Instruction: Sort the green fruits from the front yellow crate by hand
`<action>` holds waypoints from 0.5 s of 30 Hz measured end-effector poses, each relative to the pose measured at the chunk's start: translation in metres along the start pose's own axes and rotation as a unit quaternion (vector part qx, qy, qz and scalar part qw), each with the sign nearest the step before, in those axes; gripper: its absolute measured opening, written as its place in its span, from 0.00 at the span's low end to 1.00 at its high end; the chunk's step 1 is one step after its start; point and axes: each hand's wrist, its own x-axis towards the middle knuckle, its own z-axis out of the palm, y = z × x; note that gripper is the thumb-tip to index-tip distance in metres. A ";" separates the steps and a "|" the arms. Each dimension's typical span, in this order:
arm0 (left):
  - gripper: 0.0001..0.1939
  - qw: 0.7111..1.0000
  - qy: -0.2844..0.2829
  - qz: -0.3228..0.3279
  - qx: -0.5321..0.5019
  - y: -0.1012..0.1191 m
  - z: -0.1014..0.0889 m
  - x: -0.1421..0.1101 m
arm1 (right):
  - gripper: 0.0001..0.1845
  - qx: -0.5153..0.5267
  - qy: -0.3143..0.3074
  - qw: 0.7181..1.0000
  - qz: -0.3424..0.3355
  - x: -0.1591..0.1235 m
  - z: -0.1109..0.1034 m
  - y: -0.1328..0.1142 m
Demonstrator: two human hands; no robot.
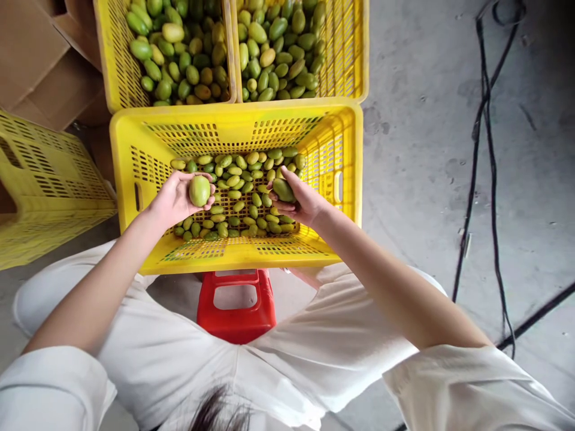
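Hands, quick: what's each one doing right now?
Left hand: loosely cupped, holding a light green fruit.
Right hand: partly closed, holding a dark green fruit.

Green fruit in both hands, over a yellow crate

Left hand (182, 194) holds a light-green fruit (199, 191) at nine o'clock in the crate (188, 258); right hand (299, 197), a darker one (283, 190) at three.

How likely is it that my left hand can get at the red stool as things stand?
Probably not directly: your left hand holds a fruit over the crate, and the crate's near wall lies between it and the stool.
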 end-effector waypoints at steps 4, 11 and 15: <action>0.08 0.999 0.024 0.041 -0.007 -0.001 0.003 -0.003 | 0.12 0.067 0.047 0.996 -0.041 0.003 -0.002 -0.004; 0.15 0.998 0.010 0.065 0.005 0.000 0.006 -0.007 | 0.11 0.111 0.073 0.988 -0.075 0.003 0.000 -0.004; 0.17 0.998 0.000 0.063 0.011 0.000 0.003 -0.006 | 0.15 0.077 0.052 0.993 -0.070 -0.001 0.002 -0.003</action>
